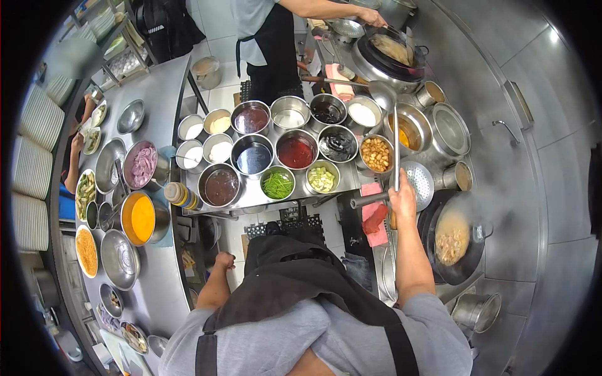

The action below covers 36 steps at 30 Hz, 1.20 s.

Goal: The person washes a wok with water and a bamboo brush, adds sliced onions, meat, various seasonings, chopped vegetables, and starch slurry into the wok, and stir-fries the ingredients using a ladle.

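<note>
My right hand is closed round the long handle of a ladle, whose bowl lies among the pots at the far end of the stove. Beside that hand are a perforated strainer and a dark tubular handle. To its right, a wok holds steaming food in pale liquid. My left hand hangs low by the left counter with its fingers curled; I cannot make out whether anything is in them.
Ahead stands a table of metal pots, including chopped greens, red sauce and fried cubes. A co-worker's hand works at another wok. The left counter bears bowls, sliced onions and orange liquid.
</note>
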Tool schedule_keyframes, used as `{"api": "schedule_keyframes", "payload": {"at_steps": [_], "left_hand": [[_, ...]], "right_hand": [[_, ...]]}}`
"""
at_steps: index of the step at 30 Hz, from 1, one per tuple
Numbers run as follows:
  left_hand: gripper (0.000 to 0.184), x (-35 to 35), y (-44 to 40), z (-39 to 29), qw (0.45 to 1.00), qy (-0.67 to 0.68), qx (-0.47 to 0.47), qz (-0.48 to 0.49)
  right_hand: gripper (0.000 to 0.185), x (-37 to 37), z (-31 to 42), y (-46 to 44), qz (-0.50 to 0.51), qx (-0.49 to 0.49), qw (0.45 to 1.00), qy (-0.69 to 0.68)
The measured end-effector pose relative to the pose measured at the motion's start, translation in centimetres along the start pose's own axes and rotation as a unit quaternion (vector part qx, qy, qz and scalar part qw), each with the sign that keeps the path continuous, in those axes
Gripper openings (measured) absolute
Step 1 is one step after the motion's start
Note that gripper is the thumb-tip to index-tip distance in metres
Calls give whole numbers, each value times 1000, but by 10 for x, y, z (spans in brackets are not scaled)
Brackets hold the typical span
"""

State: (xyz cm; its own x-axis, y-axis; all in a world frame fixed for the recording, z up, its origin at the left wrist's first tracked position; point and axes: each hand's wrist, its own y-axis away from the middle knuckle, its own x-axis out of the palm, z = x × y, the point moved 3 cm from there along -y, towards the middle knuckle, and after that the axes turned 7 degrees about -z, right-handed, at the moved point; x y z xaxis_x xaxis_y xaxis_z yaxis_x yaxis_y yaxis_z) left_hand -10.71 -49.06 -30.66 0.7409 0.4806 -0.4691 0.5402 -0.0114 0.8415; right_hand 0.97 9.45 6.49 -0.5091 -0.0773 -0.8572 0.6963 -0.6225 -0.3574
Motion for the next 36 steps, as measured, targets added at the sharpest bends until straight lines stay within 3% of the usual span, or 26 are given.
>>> {"api": "schedule_keyframes", "payload": {"at_steps": [2, 3, 4, 5, 7, 8, 11, 13, 14, 16, 17, 18, 20, 21, 24, 27, 28, 30, 36], "left_hand": [[16, 21, -3, 25, 1000, -15, -7, -16], [15, 36, -11, 36, 946, -237, 213, -59], [16, 48, -13, 33, 796, -434, 411, -97], [16, 57, -6, 31, 790, -428, 431, -83], [18, 75, 12, 40, 902, -316, 294, 2], [19, 81, 21, 32, 932, -269, 241, 20], [22, 107, 59, 8, 962, -202, 176, 58], [21, 116, 81, -16, 992, -98, 72, 31], [21, 122, 84, -16, 990, -114, 76, 37], [20, 137, 72, -17, 975, -123, 170, 79], [18, 137, 88, -28, 990, -76, 106, 62], [19, 139, 77, -23, 986, -41, 114, 112], [19, 143, 66, -34, 922, -219, 285, 145], [20, 145, 63, -44, 883, -276, 347, 156], [15, 140, 70, -69, 880, -299, 333, 161], [16, 134, 80, -99, 946, -207, 223, 113], [17, 133, 85, -109, 982, -132, 115, 65], [15, 133, 90, -136, 960, -204, 179, 72], [16, 144, 115, -162, 969, -146, 195, 43]], "right_hand": [[62, -11, -9, 21, 18, 42, 998, -34], [62, -14, -16, 33, 21, 35, 999, -30], [62, -15, -25, 41, 20, 24, 999, -27], [62, -12, -39, 53, -14, -17, 999, -32], [62, -37, -38, 94, 19, 8, 996, -81], [62, -48, -35, 97, 9, 9, 991, -133], [62, -59, -66, 152, 13, 43, 989, -143], [61, -73, -79, 183, 3, 50, 988, -146], [61, -85, -84, 198, -2, 67, 988, -142], [61, -114, -90, 234, -4, 129, 982, -137], [60, -131, -92, 251, -47, 104, 989, -97], [60, -141, -100, 268, -69, 137, 985, -83], [57, -167, -111, 300, -148, 133, 977, -70], [54, -176, -121, 319, -83, 291, 944, -130], [53, -202, -134, 365, -76, 404, 904, -117], [54, -209, -142, 392, -145, 444, 871, -149], [56, -208, -148, 399, -179, 479, 840, -180], [58, -204, -173, 406, -194, 482, 835, -179], [61, -207, -232, 377, -192, 529, 789, -249]]}}
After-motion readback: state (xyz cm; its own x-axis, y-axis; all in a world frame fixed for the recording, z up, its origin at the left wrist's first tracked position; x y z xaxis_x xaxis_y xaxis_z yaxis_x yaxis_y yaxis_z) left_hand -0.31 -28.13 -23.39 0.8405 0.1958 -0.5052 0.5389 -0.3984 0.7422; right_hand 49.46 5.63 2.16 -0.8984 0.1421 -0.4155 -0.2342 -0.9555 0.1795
